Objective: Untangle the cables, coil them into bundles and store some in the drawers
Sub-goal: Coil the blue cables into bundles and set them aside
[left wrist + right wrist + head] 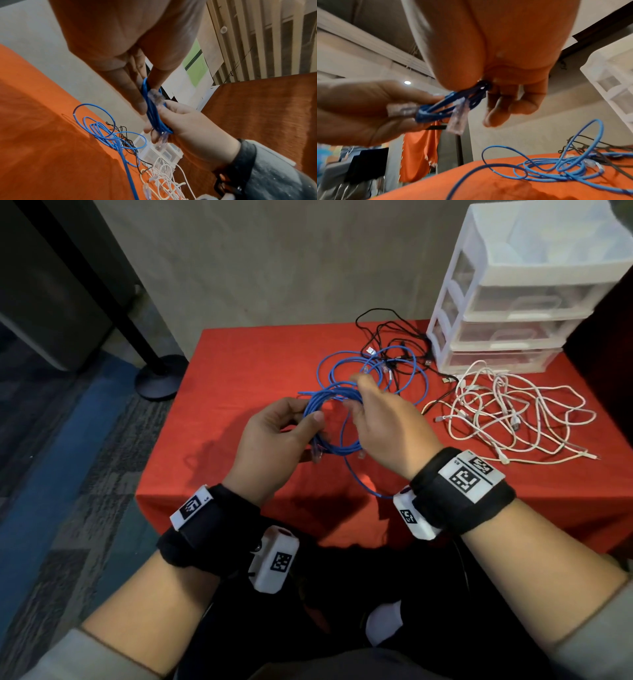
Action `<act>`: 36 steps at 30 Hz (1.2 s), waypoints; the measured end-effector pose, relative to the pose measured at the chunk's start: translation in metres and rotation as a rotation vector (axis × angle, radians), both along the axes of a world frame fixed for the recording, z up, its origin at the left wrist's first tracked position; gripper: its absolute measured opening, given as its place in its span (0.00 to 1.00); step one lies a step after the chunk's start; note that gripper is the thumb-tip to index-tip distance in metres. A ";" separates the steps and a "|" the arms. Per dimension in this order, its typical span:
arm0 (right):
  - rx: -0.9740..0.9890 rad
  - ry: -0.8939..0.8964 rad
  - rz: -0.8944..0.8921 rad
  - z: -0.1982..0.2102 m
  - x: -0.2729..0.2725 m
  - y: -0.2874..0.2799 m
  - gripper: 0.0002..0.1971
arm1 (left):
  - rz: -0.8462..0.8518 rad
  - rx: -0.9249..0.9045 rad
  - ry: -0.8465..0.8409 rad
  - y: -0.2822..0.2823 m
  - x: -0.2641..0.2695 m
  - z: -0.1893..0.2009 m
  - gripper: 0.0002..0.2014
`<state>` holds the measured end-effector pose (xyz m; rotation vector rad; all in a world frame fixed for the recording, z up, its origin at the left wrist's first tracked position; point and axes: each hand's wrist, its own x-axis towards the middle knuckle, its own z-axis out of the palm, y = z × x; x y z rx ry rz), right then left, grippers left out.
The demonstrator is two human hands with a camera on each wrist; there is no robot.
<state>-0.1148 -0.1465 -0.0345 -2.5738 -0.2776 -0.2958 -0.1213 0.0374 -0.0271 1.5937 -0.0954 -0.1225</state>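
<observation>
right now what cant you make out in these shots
- Drawer unit: contents, head view; frosted fronts hide them, right edge cuts it.
- Blue coil: number of loops, head view; left hand and right hand cover parts.
- Black cables: plug types too small.

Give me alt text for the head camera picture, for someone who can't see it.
Two hands hold a coiled blue cable above a red table: the left hand grips one side of the coil, the right hand the other. Beyond lie loose blue loops, tangled black cables and white cables, beside a white drawer unit.
</observation>
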 end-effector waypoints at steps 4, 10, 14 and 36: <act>-0.161 -0.005 -0.037 0.000 -0.002 0.005 0.11 | 0.006 0.030 0.013 0.005 0.003 -0.004 0.02; -0.056 0.034 0.026 -0.008 0.006 0.002 0.18 | -0.003 0.048 0.055 0.015 0.012 -0.016 0.03; 0.029 0.105 -0.027 -0.021 0.009 -0.011 0.21 | 0.096 0.065 0.149 0.049 0.043 -0.028 0.03; 0.176 0.576 0.353 -0.007 -0.039 -0.010 0.10 | 0.080 0.562 -0.615 0.055 0.069 -0.038 0.23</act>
